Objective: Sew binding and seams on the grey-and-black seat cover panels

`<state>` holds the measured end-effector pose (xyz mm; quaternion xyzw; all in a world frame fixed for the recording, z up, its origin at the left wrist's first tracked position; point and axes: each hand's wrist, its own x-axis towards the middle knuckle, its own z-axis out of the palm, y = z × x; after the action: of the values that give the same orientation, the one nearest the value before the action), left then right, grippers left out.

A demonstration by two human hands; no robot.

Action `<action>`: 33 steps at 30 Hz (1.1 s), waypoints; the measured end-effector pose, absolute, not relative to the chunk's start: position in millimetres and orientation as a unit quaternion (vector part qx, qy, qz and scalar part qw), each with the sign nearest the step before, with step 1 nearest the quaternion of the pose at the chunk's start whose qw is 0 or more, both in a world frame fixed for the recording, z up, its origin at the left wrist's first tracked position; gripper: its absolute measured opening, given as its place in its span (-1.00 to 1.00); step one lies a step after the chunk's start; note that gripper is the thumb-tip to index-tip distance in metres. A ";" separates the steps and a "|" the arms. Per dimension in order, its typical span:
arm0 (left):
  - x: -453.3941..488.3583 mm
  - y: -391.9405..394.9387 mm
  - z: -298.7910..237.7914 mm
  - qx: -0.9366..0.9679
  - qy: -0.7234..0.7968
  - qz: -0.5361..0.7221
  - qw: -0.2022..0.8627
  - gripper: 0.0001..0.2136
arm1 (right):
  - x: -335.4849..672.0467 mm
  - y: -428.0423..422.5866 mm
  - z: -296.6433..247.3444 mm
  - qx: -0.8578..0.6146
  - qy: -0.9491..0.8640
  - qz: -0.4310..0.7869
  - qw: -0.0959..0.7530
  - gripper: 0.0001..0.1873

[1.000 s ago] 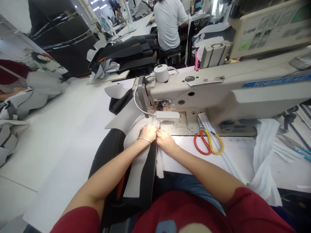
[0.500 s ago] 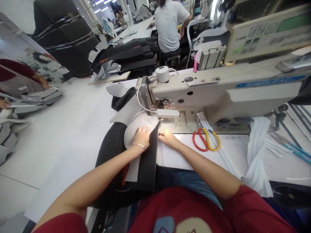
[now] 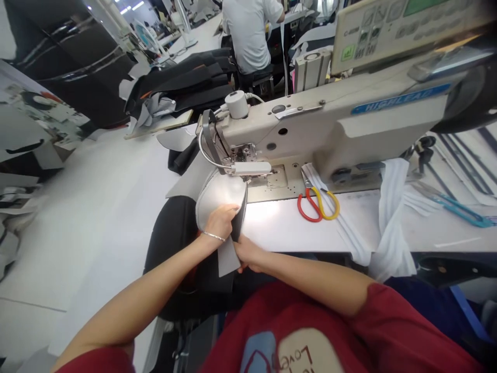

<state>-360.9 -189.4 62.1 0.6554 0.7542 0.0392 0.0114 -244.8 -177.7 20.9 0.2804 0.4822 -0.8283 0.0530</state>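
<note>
A grey and black fabric piece (image 3: 217,194) lies under the needle area of a cream sewing machine (image 3: 310,124). My left hand (image 3: 220,221), with a thin bracelet at the wrist, has its fingers closed over the fabric's folded edge. My right hand (image 3: 246,254) grips the lower end of the same piece near the table's front edge. Both hands sit close together, left above right. Black fabric (image 3: 171,233) hangs off the table below them.
Red and yellow scissors (image 3: 316,203) lie right of the needle plate, on white strips (image 3: 349,233). Blue-handled scissors (image 3: 462,212) lie at far right. Stacked black fabric (image 3: 182,88) sits at the back. A person in a white shirt (image 3: 248,31) sits beyond.
Both hands have drawn back from the needle toward me, pulling the fabric edge along. The right hand dropped to the table's front edge. The camera shifted, so the machine sits higher in view.
</note>
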 end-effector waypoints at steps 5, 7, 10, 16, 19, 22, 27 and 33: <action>-355.4 -197.1 43.3 0.635 0.772 0.016 0.018 -0.63 | -252.8 -179.8 21.6 0.304 0.488 -0.817 0.052 -0.80; -354.5 -197.6 38.3 0.628 0.778 0.012 0.021 -0.64 | -253.3 -179.7 19.1 0.305 0.489 -0.815 0.053 -0.79; -353.8 -197.3 32.3 0.620 0.785 0.007 0.022 -0.65 | -253.2 -179.1 14.7 0.306 0.487 -0.816 0.047 -0.79; -354.6 -197.6 27.0 0.612 0.790 -0.004 0.023 -0.68 | -252.4 -177.7 12.5 0.295 0.483 -0.823 0.044 -0.80; -354.1 -197.1 27.8 0.612 0.791 -0.004 0.021 -0.67 | -251.9 -176.5 14.4 0.295 0.481 -0.824 0.044 -0.79; -353.5 -196.7 28.8 0.607 0.795 -0.004 0.022 -0.66 | -251.2 -175.6 14.5 0.293 0.483 -0.824 0.046 -0.78; -351.8 -196.7 29.0 0.602 0.798 -0.009 0.026 -0.66 | -251.6 -176.3 11.4 0.302 0.457 -0.836 0.037 -0.78; -346.7 -196.5 36.4 0.610 0.790 -0.041 0.042 -0.83 | -242.3 -180.6 18.9 0.293 0.404 -0.866 0.021 -0.76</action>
<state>-346.7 -196.5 36.4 0.6103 0.7900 -0.0410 0.0415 -242.3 -180.6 18.9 0.2933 0.4041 -0.8662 0.0207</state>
